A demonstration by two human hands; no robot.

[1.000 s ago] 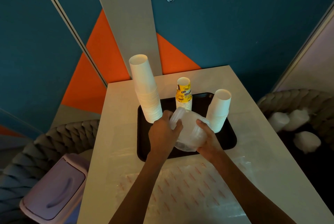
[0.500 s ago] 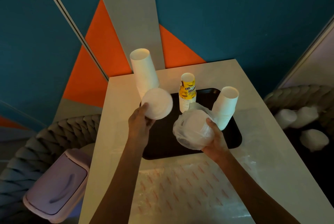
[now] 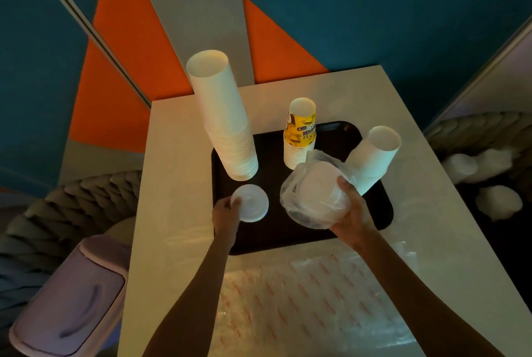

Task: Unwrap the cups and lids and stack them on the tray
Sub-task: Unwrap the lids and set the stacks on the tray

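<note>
A black tray (image 3: 374,221) lies on the pale table (image 3: 172,184). On it stand a tall white cup stack (image 3: 224,117), a yellow printed cup stack (image 3: 299,135) and a shorter white cup stack (image 3: 374,158). My left hand (image 3: 226,214) pinches a white lid (image 3: 251,203) by its left edge, low over the tray's left side. My right hand (image 3: 352,214) grips a clear plastic bag of white lids (image 3: 313,195) over the tray's middle, just in front of the shorter stack.
Clear wrapping with red print (image 3: 311,305) is spread on the table's near part. A lidded bin (image 3: 72,296) stands at the lower left beside a woven chair (image 3: 72,207). More wrapped white bundles (image 3: 489,184) lie on the seat at the right.
My left hand pulled a lid out of the bag, lifted it to the left, then brought it down toward the tray's left side. My right hand keeps the bag.
</note>
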